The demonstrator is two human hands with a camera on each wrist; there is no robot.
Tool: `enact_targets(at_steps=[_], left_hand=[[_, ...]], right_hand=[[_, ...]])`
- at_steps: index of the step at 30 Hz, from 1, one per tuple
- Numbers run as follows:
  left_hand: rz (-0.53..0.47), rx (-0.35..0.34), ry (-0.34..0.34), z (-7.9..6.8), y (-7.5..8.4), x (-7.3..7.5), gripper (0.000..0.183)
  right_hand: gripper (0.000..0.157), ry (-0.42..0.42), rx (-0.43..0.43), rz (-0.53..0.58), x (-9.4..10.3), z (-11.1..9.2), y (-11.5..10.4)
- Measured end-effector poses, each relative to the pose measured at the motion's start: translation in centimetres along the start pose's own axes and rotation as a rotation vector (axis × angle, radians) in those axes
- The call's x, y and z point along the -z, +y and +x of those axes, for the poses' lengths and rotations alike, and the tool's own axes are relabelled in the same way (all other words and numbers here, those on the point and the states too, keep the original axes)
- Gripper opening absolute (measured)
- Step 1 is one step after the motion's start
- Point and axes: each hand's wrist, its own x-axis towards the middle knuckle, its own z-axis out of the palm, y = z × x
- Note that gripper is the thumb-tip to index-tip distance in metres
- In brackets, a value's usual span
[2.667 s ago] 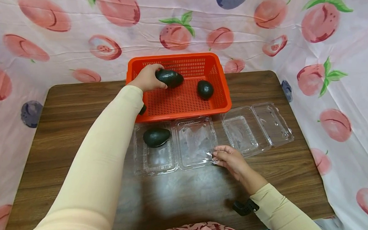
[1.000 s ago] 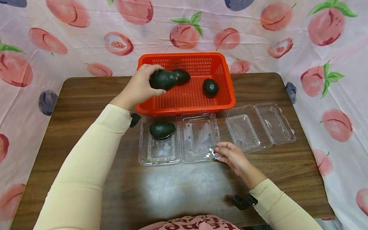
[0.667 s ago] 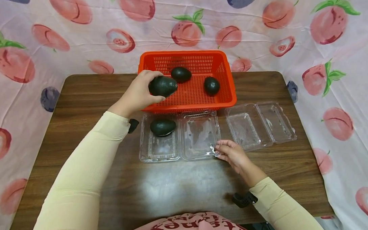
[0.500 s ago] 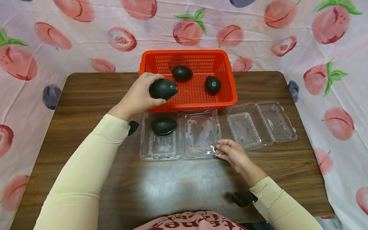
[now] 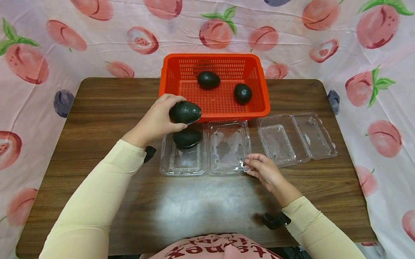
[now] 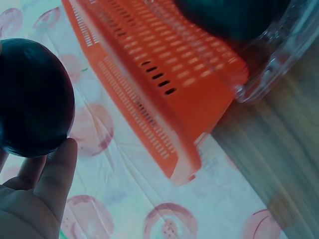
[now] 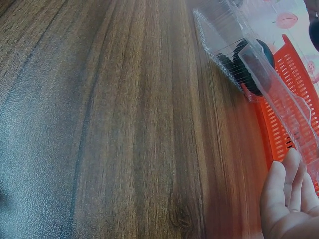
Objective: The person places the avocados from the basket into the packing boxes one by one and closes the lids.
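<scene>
A: Reading from the left, where did the work on the bench (image 5: 105, 103) begin?

B: With the person's left grip (image 5: 157, 122), curled round one avocado (image 5: 185, 112), thumb on the near side, fingers on the far side. It hung by the near rim of an orange basket (image 5: 213, 102), seemingly above a second avocado (image 5: 187, 139); how high could not be told.

A: And where was that second one?

B: Lying in the left half of a clear container (image 5: 187, 167), nearer the back than the front. Handling the held fruit well there probably meant a firm but soft hold, clear of the one beneath, with no drop onto thin plastic.

A: What was in the basket?

B: A third avocado (image 5: 208, 80) near the back wall, and a fourth avocado (image 5: 243, 93) farther right.

A: What did the right grip (image 5: 265, 174) do?

B: It pinched the container's right half near the front right corner. A light, steady hold would likely stop the container sliding or tipping; a hard pull could bend it.

A: Anything beyond?

B: A second clear container (image 5: 277, 143) lay unfolded at the far right, near the basket.
</scene>
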Motion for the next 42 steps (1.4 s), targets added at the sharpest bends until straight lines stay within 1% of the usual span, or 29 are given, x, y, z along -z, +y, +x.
enact_targets(at_steps=[5, 12, 20, 23, 34, 42], left_hand=[[0.010, -0.002, -0.015, -1.1, -0.8, -0.8, 0.063], [0.015, 0.017, -0.043, -2.7, -1.4, -2.0, 0.063], [0.025, 0.016, -0.056, -4.1, -1.8, -2.8, 0.067], [0.033, 0.021, -0.063, -4.5, -2.0, -3.2, 0.067], [0.093, 0.064, -0.082, -5.7, -2.7, -4.8, 0.067], [0.163, 0.093, -0.113, -6.2, -2.7, -5.7, 0.069]], right_hand=[[0.030, -0.006, 0.007, -0.030, 0.1, 0.1, 0.0], [0.023, 0.004, 0.005, -0.021, 0.0, 0.0, 0.0], [0.023, -0.009, 0.001, -0.029, 0.0, -0.3, -0.2], [0.024, -0.019, 0.007, -0.037, 0.0, -0.3, -0.2], [0.027, -0.013, 0.007, -0.042, 0.1, -0.3, -0.6], [0.026, -0.023, 0.011, -0.038, 0.1, -0.3, -0.6]])
